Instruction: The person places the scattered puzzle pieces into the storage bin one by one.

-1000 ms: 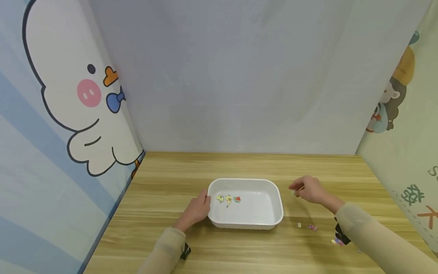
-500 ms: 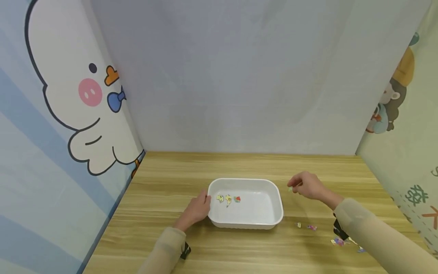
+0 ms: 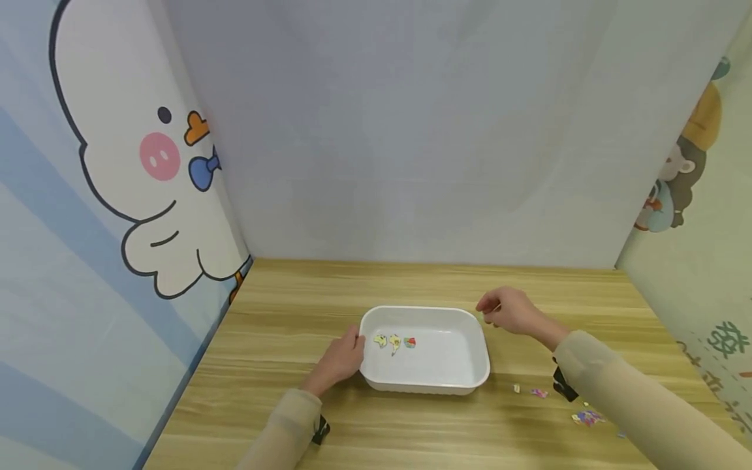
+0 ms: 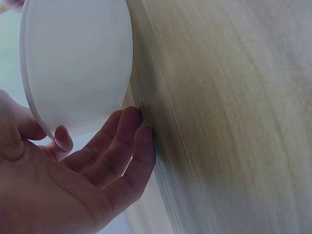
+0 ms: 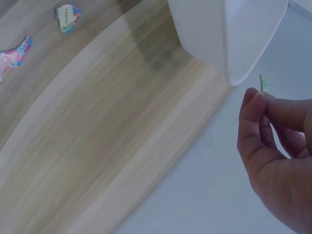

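Note:
My left hand (image 3: 343,354) grips the left wall of a white plastic tray (image 3: 423,388). In the left wrist view, thumb and forefinger of the left hand (image 4: 87,180) pinch the tray's rim (image 4: 27,73), with the other fingers below, beside its outer side. Just past the tray's upper right corner, my right hand (image 3: 512,311) is raised. Its thumb and forefinger pinch a small flat pale-green piece (image 5: 263,84), mostly hidden by the fingertips. Inside the tray, toward the left, lie two yellowish cut-out pieces (image 3: 395,343) and a red-and-green piece (image 3: 410,343) in a row.
On the wooden table (image 3: 294,294), right of the tray, lie a small yellowish piece (image 3: 516,388), a pink-purple piece (image 3: 539,393) and a cluster of colourful pieces (image 3: 587,418) near the right sleeve. A grey cloth wall (image 3: 411,163) closes the back; printed cloths hang at both sides.
My right hand has risen and moved left toward the tray's upper right corner, carrying the pale-green piece. The left hand keeps its hold on the tray.

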Available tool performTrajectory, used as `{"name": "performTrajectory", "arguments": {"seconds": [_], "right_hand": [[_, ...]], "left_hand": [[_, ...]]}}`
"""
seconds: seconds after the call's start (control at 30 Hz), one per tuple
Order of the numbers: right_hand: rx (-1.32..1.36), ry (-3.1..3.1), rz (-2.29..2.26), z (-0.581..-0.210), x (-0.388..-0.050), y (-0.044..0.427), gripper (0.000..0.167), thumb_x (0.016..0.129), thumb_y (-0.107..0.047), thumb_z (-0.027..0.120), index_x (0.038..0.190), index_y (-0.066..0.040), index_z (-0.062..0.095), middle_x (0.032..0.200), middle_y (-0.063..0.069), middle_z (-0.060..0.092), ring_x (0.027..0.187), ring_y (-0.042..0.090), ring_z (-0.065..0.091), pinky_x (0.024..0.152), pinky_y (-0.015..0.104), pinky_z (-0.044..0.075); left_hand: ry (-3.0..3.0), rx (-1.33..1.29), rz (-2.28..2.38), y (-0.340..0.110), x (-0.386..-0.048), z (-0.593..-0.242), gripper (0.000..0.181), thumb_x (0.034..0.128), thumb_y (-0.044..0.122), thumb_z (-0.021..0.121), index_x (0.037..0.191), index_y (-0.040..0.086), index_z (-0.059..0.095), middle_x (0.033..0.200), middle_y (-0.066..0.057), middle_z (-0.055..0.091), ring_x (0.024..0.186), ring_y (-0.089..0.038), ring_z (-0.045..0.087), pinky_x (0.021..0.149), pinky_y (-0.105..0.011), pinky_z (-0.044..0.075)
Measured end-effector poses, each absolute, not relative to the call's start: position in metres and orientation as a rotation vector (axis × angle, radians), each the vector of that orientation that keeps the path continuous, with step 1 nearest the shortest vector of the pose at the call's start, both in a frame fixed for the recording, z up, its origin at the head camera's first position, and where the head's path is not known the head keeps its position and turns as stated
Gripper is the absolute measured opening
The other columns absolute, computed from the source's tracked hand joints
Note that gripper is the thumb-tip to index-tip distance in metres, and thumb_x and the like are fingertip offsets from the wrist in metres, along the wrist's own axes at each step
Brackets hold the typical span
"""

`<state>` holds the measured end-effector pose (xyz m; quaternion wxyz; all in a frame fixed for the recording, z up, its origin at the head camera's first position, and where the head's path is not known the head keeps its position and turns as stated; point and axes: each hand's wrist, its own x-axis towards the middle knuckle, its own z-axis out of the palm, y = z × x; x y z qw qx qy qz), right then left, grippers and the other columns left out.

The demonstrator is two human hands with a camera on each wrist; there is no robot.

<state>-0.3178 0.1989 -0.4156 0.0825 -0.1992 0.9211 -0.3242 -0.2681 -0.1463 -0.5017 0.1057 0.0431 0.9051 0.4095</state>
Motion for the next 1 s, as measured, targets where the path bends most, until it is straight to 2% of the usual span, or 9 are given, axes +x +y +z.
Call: {"name": "performTrajectory", "arguments": {"seconds": [0.17, 0.43, 0.67, 1.0], "right_hand": [[-0.597, 2.755, -0.948, -0.416, -0.323, 0.186, 0.009, 0.081, 0.009, 0.064, 0.089, 0.005, 0.067, 0.078, 0.009, 0.064, 0.067, 0.019, 0.062, 0.056, 0.030, 0.050], [-0.566, 2.761, -0.912, -0.418, -0.329, 0.170, 0.013, 0.076, 0.012, 0.067, 0.086, 0.004, 0.066, 0.078, 0.006, 0.064, 0.071, 0.018, 0.060, 0.058, 0.029, 0.051], [-0.522, 2.780, -0.863, -0.427, -0.328, 0.152, 0.012, 0.076, 0.012, 0.067, 0.081, 0.001, 0.065, 0.071, 0.005, 0.060, 0.060, 0.015, 0.056, 0.053, 0.028, 0.049], [-0.677, 2.821, -0.725, -0.434, -0.327, 0.130, 0.015, 0.072, 0.012, 0.064, 0.077, -0.001, 0.067, 0.071, 0.003, 0.060, 0.066, 0.017, 0.052, 0.061, 0.030, 0.046]], "left_hand": [[2.662, 0.136, 1.209, -0.147, -0.269, -0.503, 0.016, 0.1039, 0.019, 0.033, 0.105, 0.007, 0.044, 0.076, -0.008, 0.051, 0.061, -0.020, 0.047, 0.054, -0.032, 0.039], [2.672, 0.140, 1.193, -0.147, -0.269, -0.504, 0.016, 0.1041, 0.019, 0.033, 0.105, 0.007, 0.044, 0.075, -0.007, 0.051, 0.060, -0.019, 0.047, 0.053, -0.031, 0.039], [2.674, 0.149, 1.197, -0.148, -0.268, -0.504, 0.016, 0.1042, 0.019, 0.033, 0.105, 0.007, 0.044, 0.075, -0.007, 0.050, 0.060, -0.019, 0.047, 0.053, -0.032, 0.039], [2.669, 0.150, 1.232, -0.147, -0.267, -0.502, 0.017, 0.1040, 0.019, 0.033, 0.105, 0.006, 0.045, 0.075, -0.007, 0.051, 0.061, -0.019, 0.048, 0.053, -0.032, 0.040]]}}
